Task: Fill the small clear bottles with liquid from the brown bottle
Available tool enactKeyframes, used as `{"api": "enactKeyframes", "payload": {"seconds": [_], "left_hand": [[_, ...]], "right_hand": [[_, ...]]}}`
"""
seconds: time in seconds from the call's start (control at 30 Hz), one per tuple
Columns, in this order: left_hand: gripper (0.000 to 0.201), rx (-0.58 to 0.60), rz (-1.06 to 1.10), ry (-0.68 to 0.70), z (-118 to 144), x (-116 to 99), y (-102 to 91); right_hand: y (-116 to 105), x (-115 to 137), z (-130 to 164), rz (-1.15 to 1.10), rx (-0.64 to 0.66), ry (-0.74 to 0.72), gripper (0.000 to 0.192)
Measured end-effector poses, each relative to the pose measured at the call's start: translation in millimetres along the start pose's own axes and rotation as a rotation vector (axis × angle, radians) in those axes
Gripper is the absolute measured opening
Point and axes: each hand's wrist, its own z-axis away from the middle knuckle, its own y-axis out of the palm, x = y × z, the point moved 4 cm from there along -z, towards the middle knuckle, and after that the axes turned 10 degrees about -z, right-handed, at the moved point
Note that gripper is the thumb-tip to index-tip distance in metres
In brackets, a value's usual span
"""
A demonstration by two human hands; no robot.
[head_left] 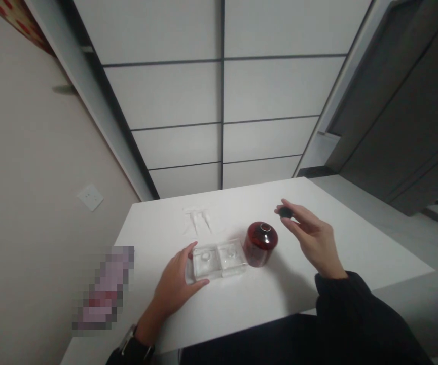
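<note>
Dark red and glossy, a small round jar (261,243) stands upright on the white surface (356,238), its narrow mouth uncovered and ringed by a pale rim. Just to its left lies a clear tray (219,259) with two compartments, its right end touching or nearly touching the jar. The left hand (175,286) rests on the surface at the tray's left end, thumb along the far corner and fingers (198,285) curled loosely along the near edge, so the hand brackets that end rather than gripping it tight. The right hand (312,238) hovers above the surface to the right of the jar, clear of it, with a small dark cap (285,213) pinched between thumb and fingertips. A dark sleeve (356,309) covers the right forearm, and a watch (130,344) sits on the left wrist. Farther back on the surface, behind the tray, lie some clear plastic pieces (198,221), too faint to tell apart. A white wall switch (90,196) sits on the left wall.
</note>
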Motion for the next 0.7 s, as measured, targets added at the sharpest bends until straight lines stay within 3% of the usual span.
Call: {"api": "enactKeyframes", "payload": {"seconds": [0.1, 0.2, 0.4, 0.7], "left_hand": [[0.089, -0.006, 0.001, 0.0, 1.4, 3.1, 0.7], [0.09, -0.008, 0.001, -0.003, 2.6, 6.0, 1.6], [0.08, 0.005, -0.005, 0.01, 2.2, -1.5, -2.3], [0.078, 0.002, -0.047, 0.06, 1.3, -5.2, -5.2]], "right_hand": [[8.6, 2.8, 4.8, 0.023, 0.046, -0.004, 0.038], [10.7, 0.9, 3.4, 0.062, 0.065, -0.035, 0.027], [26.5, 9.1, 4.7, 0.273, 0.256, -0.179, 0.028], [38.2, -7.6, 19.3, 0.184, 0.205, -0.198, 0.021]]}}
